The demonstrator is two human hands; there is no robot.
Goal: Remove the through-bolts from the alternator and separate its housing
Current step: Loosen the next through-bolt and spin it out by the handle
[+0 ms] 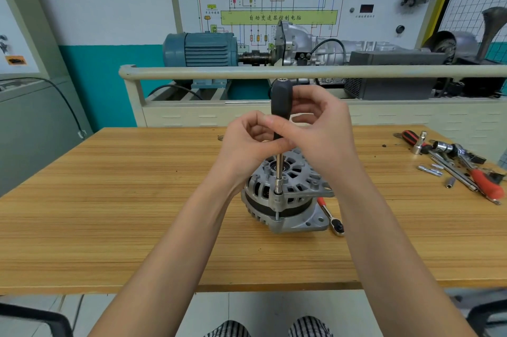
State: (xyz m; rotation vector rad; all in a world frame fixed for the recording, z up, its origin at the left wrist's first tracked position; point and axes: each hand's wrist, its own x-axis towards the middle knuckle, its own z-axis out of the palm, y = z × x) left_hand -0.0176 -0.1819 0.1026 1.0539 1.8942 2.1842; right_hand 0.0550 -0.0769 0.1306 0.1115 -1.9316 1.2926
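Note:
A grey aluminium alternator (290, 194) stands on the wooden table (109, 199), vented end up. A nut driver with a black handle (281, 100) stands upright, and its steel shaft and socket (279, 172) sit on a through-bolt at the housing's near rim. My left hand (247, 141) pinches the driver's lower handle from the left. My right hand (321, 130) curls around the same handle from the right. A bolt shank (277, 215) shows in the gap between the two housing halves.
A ratchet with a red grip (330, 215) lies against the alternator's right side. At the table's right end lie loose sockets, bits and red-handled tools (463, 163). Behind the table stand a rail (274, 71) and a trainer bench with a blue motor (200, 49).

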